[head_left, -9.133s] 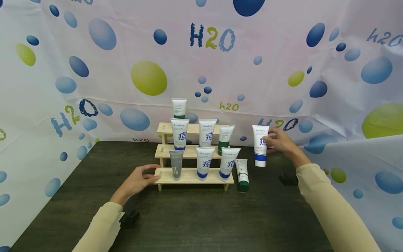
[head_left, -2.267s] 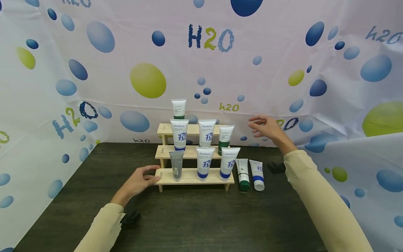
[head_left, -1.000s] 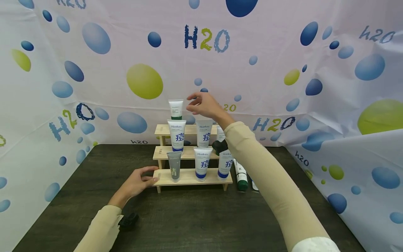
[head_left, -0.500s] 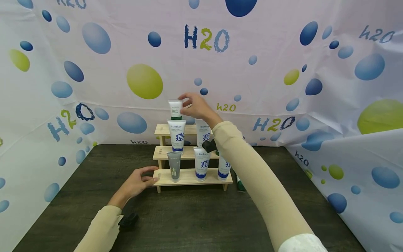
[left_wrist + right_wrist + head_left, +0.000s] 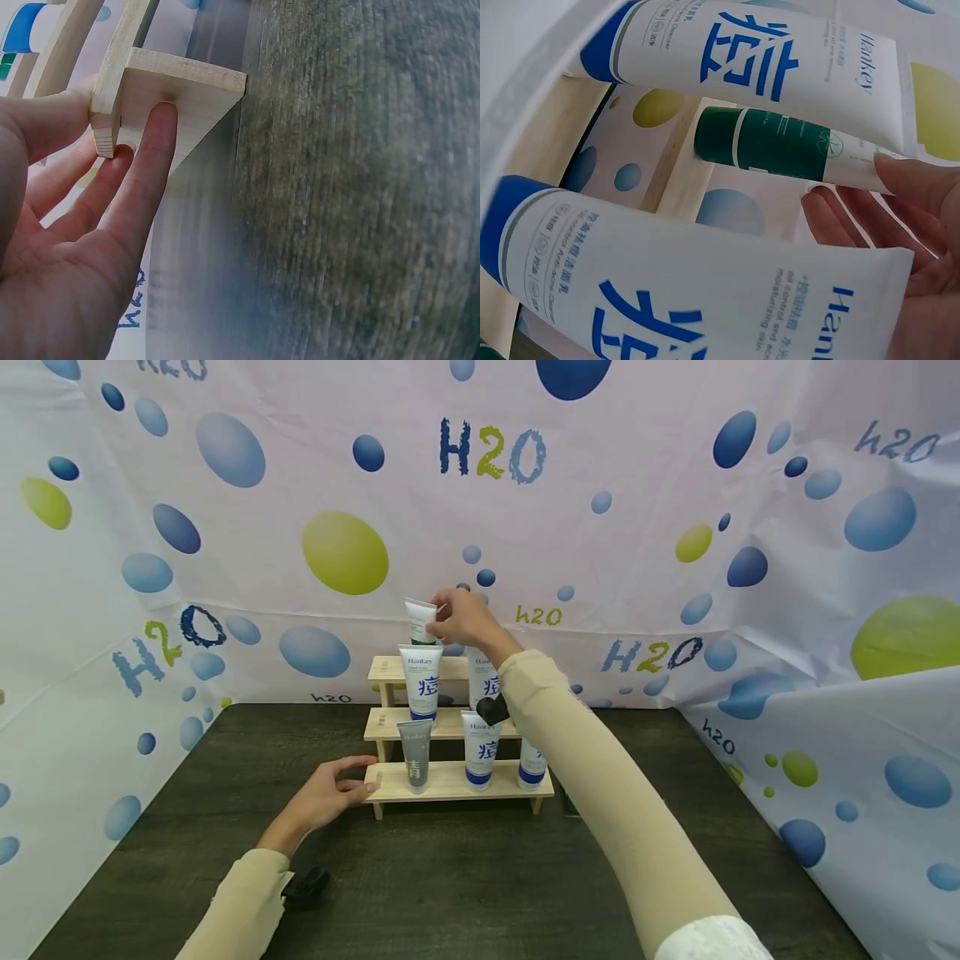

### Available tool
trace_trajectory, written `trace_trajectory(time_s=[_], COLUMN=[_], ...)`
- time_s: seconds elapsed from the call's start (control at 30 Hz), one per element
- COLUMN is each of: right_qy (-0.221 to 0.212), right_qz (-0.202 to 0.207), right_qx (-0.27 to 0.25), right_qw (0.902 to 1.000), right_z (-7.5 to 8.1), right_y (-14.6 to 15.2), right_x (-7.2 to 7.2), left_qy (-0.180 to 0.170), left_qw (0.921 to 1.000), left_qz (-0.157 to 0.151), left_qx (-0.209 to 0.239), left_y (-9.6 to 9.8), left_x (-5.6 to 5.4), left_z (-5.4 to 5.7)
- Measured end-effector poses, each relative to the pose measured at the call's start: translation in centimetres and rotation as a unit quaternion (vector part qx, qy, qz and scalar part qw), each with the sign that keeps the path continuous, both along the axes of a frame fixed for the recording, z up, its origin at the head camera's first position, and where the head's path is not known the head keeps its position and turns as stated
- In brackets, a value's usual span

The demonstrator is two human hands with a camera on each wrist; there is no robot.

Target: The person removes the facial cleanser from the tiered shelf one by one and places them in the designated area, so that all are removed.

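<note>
Right hand (image 5: 467, 617) pinches the green-and-white tube (image 5: 784, 142), left hand (image 5: 321, 797) grips the wooden rack (image 5: 446, 782); lifting would need steadiness, I'd say.

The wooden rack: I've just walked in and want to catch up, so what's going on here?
A person's right hand holds the green-capped tube at the top shelf, slightly tilted; whether it touches the shelf is hard to tell. The left hand grips the left end of the bottom shelf of the rack. A grey tube and two blue-capped tubes stand on that bottom shelf.
</note>
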State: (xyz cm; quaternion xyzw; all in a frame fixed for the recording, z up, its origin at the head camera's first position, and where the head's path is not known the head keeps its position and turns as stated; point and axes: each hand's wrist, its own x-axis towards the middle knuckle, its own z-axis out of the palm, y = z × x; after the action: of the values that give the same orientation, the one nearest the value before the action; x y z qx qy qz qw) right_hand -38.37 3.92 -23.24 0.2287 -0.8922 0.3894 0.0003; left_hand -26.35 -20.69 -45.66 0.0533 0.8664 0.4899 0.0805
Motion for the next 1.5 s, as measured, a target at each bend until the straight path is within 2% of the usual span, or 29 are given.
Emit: trace_trajectory(time_s=[0.2, 0.33, 0.6, 0.97, 1.17, 1.5], right_qy=[0.004, -0.001, -0.015, -0.019, -0.004, 0.016], right_qz=[-0.001, -0.001, 0.009, 0.030, 0.033, 0.015], right_qx=[-0.011, -0.029, -0.079, -0.106, -0.111, -0.111], right_qw=[0.9999, 0.9996, 0.9967, 0.9938, 0.9932, 0.9935], right_z=[-0.2, 0.2, 2.3, 5.7, 6.9, 8.2], right_y=[-0.1, 0.3, 1.9, 4.2, 5.3, 7.3], right_x=[-0.1, -0.2, 0.1, 1.9, 2.7, 3.6], left_qy=[-0.002, -0.006, -0.008, -0.009, -0.012, -0.010], left_qw=[1.0000, 1.0000, 0.9999, 0.9998, 0.9998, 0.9998], left_qz=[0.001, 0.004, 0.006, 0.007, 0.007, 0.007], left_qx=[-0.003, -0.006, -0.014, -0.013, -0.011, -0.014], left_y=[0.0, 0.0, 0.0, 0.0, 0.0, 0.0], left_x=[0.1, 0.1, 0.1, 0.1, 0.1, 0.2], left_z=[0.0, 0.1, 0.4, 0.3, 0.3, 0.3])
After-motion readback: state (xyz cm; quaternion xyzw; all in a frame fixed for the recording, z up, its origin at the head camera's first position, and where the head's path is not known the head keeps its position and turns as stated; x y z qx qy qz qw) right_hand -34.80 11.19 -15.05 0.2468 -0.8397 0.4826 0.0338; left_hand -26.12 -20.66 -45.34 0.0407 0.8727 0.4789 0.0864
